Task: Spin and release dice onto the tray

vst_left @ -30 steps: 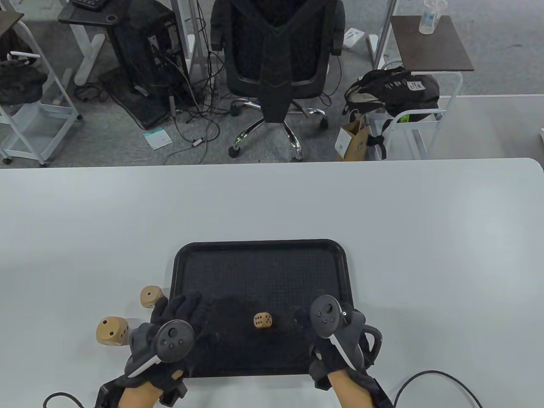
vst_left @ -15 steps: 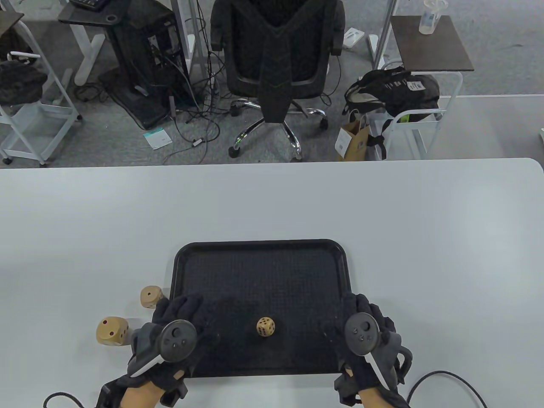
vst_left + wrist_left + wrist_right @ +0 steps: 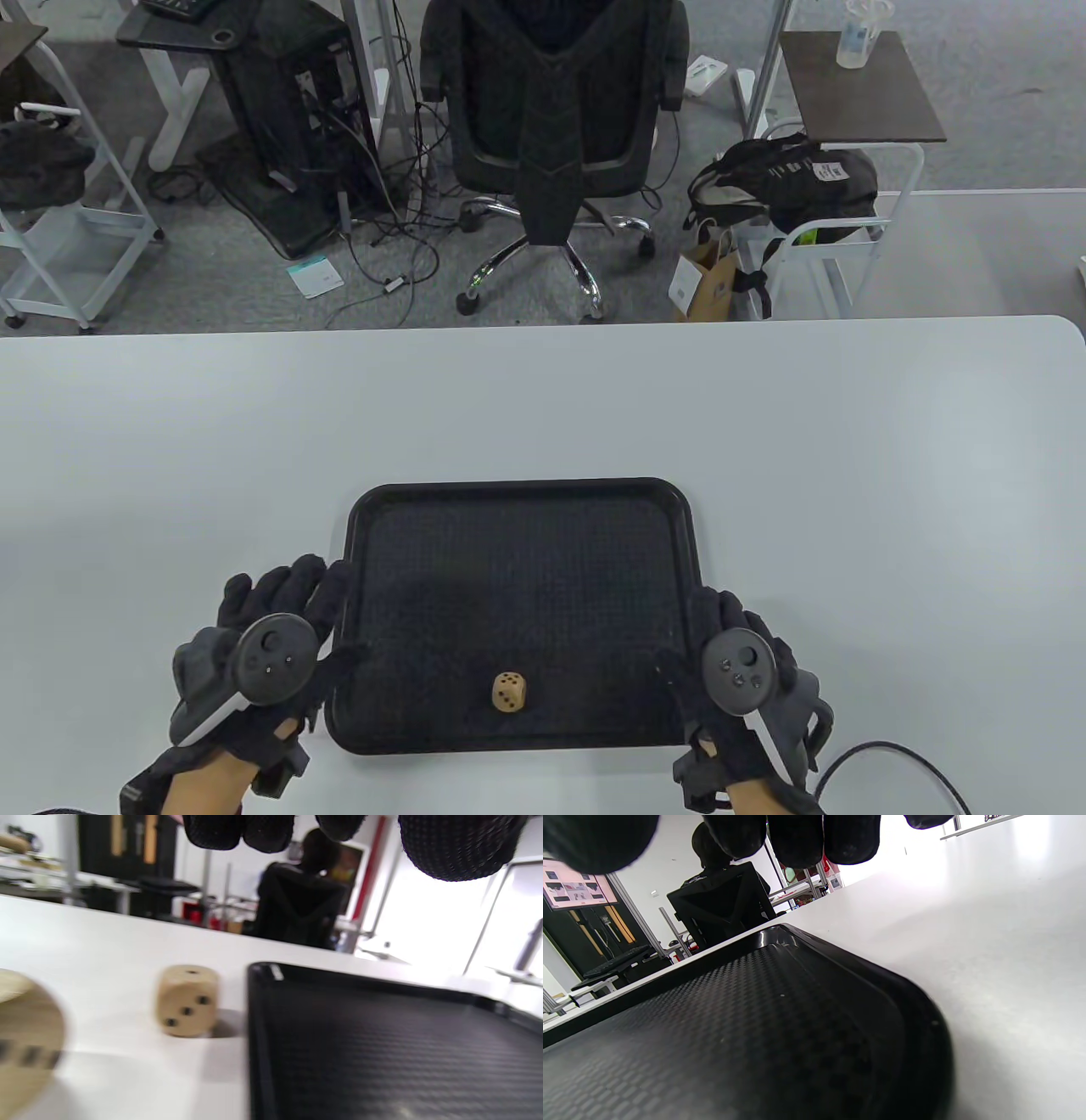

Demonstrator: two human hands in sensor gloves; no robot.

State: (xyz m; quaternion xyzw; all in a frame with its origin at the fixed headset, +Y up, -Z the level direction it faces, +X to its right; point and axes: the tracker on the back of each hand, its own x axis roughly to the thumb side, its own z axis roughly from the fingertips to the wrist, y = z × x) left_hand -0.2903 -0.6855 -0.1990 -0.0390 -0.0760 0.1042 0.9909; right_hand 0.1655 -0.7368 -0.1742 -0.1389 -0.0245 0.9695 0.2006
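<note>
A black tray (image 3: pixel 522 486) lies near the table's front edge. One small wooden die (image 3: pixel 509 692) sits on it close to the front rim. My left hand (image 3: pixel 280 607) hovers with spread fingers just left of the tray and hides two more dice in the table view. The left wrist view shows them on the table: a smaller die (image 3: pixel 186 1001) beside the tray rim (image 3: pixel 254 1005) and a big blurred die (image 3: pixel 25 1043) at the left edge, with my fingertips (image 3: pixel 458 844) above and nothing held. My right hand (image 3: pixel 721 632) rests, relaxed and empty, at the tray's front right corner (image 3: pixel 916 1005).
The white table (image 3: pixel 764 407) stretches bare behind and to the right of the tray. A black cable (image 3: pixel 891 751) loops behind my right wrist. Beyond the far edge stand an office chair (image 3: pixel 551 127) and carts on the floor.
My left hand slid left off the tray to above the two dice beside it. My right hand drew back to the tray's right corner. The die on the tray rolled toward the front rim.
</note>
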